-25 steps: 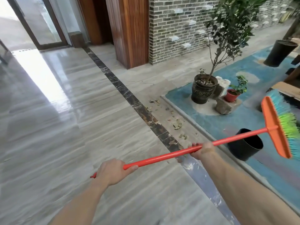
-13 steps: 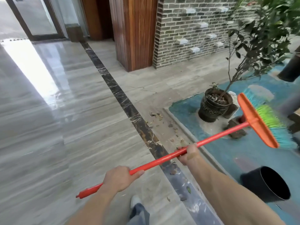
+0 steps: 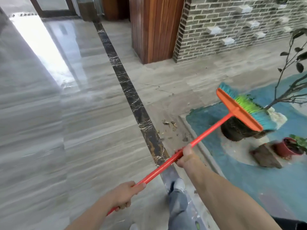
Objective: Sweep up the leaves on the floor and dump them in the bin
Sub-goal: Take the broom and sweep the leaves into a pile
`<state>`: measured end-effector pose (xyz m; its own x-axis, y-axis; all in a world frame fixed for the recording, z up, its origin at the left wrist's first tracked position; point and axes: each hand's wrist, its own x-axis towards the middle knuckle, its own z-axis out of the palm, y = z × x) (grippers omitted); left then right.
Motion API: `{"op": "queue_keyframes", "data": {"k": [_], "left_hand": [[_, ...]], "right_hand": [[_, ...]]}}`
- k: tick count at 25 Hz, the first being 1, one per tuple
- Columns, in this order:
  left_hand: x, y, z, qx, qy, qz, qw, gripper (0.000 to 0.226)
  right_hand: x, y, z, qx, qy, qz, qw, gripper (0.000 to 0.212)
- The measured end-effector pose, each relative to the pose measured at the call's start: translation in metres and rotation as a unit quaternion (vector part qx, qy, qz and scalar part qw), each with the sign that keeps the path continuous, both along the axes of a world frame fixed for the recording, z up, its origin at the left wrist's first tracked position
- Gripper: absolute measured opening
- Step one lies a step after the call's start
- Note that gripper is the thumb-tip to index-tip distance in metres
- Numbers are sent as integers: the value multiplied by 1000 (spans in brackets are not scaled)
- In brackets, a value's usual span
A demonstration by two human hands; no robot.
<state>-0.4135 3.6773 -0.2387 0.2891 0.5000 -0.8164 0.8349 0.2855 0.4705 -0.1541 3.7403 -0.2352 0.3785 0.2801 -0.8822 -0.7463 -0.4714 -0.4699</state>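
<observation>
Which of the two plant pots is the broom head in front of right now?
The large dark pot holding the tall thin-stemmed plant; the broom head overlaps its top. The small red pot sits apart, lower right.

I log colours only: broom (image 3: 196, 140) — orange handle and head, bristles banded teal and lime green. Floor (image 3: 86, 123) — pale grey, streaked, crossed by a black strip (image 3: 132, 97) veined white and brown. Leaves (image 3: 172, 126), dull brown. Pillar (image 3: 154, 27), reddish-brown planks. Wall (image 3: 216, 17), grey brick, pale mortar. Painted ground (image 3: 249, 176), blue. Small pot (image 3: 285, 148), red.
</observation>
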Motion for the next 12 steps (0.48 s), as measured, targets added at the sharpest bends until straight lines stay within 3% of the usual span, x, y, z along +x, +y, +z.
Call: {"op": "queue_keyframes", "data": {"k": [5, 10, 12], "left_hand": [[104, 86, -25, -37, -43, 86, 995, 48], [208, 156, -84, 7, -36, 198, 980, 40], [243, 182, -111, 14, -34, 230, 972, 40]], "right_hand": [[75, 114, -41, 4, 19, 51, 999, 38], [140, 216, -127, -2, 30, 166, 986, 11], [150, 245, -166, -13, 16, 235, 972, 13]]}}
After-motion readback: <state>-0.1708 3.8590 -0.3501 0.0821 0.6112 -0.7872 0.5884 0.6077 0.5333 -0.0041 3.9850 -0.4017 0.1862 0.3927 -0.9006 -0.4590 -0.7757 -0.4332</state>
